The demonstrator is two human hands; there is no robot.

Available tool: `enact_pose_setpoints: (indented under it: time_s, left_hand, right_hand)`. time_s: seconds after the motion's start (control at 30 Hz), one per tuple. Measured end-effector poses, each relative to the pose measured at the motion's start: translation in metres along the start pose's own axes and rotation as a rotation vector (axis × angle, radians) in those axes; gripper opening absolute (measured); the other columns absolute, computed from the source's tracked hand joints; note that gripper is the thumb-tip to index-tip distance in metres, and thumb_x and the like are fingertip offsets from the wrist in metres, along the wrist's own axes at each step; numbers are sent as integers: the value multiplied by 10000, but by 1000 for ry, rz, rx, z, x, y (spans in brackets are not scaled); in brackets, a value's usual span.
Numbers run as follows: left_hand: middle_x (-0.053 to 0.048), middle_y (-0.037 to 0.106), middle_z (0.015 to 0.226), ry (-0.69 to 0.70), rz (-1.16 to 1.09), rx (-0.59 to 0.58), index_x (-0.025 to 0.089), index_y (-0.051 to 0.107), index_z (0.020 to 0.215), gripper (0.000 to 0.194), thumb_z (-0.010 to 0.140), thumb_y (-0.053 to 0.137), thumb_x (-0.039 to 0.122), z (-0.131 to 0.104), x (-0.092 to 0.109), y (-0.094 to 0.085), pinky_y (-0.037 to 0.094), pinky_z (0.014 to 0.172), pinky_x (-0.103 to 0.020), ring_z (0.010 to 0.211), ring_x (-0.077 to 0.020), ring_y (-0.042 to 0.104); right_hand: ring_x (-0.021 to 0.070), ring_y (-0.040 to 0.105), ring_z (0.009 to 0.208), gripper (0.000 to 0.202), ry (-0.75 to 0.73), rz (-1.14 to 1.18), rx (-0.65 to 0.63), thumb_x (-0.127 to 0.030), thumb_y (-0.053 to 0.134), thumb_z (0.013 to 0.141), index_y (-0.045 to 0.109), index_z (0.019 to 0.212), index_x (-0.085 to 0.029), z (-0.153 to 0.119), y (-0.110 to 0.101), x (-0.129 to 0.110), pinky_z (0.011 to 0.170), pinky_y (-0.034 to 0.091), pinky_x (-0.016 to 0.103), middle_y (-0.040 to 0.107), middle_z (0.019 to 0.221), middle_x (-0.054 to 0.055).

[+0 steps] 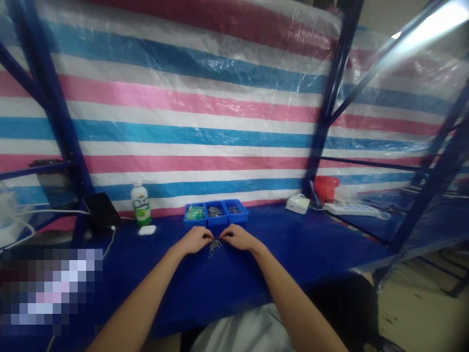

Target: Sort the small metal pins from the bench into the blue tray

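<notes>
Striped tarp [205, 98] in pink, blue and white hangs as the backdrop, behind a blue steel frame [331, 93]. Blue bench [311, 244] runs across below it. Along the back edge, right of centre: white power strip [353, 209], red bag [326, 187], small white box [298, 203]. Left of centre: black device [101, 210] with a white cable, green-labelled bottle [140, 203] standing upright, and a white earbud case [147, 230] just in front of the bottle. Mid-bench, against the tarp: three blue bins [216, 214] side by side, touching; the left one holds greenish packets, the middle and right ones hold small dark metal parts, too small to identify. Just in front of the bins, both forearms reach in from the near edge. Left hand [196, 239] and right hand [238, 237] lie knuckles-up on the bench, fingers curled inward, fingertips nearly meeting. Between and just below the fingertips lies a small heap of screws [215, 246], loose on the bench surface, near the bins but apart from them. Fingertips appear to be at the heap; whether either hand actually pinches a screw cannot be told at this size.
</notes>
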State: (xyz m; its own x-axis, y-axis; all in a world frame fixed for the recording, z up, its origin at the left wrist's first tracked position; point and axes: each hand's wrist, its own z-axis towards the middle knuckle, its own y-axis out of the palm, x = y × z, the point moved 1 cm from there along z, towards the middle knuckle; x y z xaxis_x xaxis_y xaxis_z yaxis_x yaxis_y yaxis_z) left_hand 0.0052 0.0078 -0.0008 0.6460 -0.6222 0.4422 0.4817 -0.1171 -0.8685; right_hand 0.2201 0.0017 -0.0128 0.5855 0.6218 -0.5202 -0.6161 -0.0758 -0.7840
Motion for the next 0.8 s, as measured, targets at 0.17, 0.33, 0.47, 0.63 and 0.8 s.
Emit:
enact_pose_setpoints:
  time_s: [0.17, 0.33, 0.47, 0.63, 0.8]
  left_hand:
    - [-39, 722, 937, -6, 64, 12, 228, 747, 932, 213, 827, 567, 275, 1, -3, 2, 447, 755, -267, 849, -204, 650]
    - [-33, 713, 919, -34, 109, 5, 225, 735, 922, 198, 828, 566, 268, 1, -2, 3, 445, 734, -259, 830, -191, 647]
    - [-30, 708, 913, -51, 103, 23, 228, 724, 916, 179, 831, 572, 271, 1, -4, 4, 441, 717, -254, 814, -184, 648]
    - [-31, 708, 905, -51, 92, 25, 233, 724, 894, 177, 846, 575, 316, 2, -7, 6, 430, 682, -250, 810, -187, 647]
    - [-41, 721, 911, -80, 97, 90, 230, 730, 884, 175, 855, 571, 298, 0, -8, 5, 433, 732, -270, 850, -204, 650]
  right_hand:
    - [211, 612, 951, 336, -34, -59, -1, -109, 516, 790, 755, 1002, -208, -2, -3, 4, 895, 441, 308, 730, 978, 51]
    - [209, 596, 898, 143, 17, -73, 79, -157, 591, 817, 730, 843, -173, -3, -3, 7, 834, 443, 307, 692, 901, 81]
    - [180, 617, 820, 165, -34, 79, 425, -200, 530, 884, 691, 911, -175, -3, -15, -10, 775, 466, 292, 692, 898, 64]
    - [178, 600, 783, 212, -116, 116, 1214, -308, 525, 910, 676, 977, -176, -2, -48, -34, 741, 475, 306, 670, 911, 80]
    - [182, 612, 735, 246, 116, 143, 1028, -310, 503, 891, 672, 999, -168, 17, -58, -3, 708, 474, 307, 690, 902, 81]
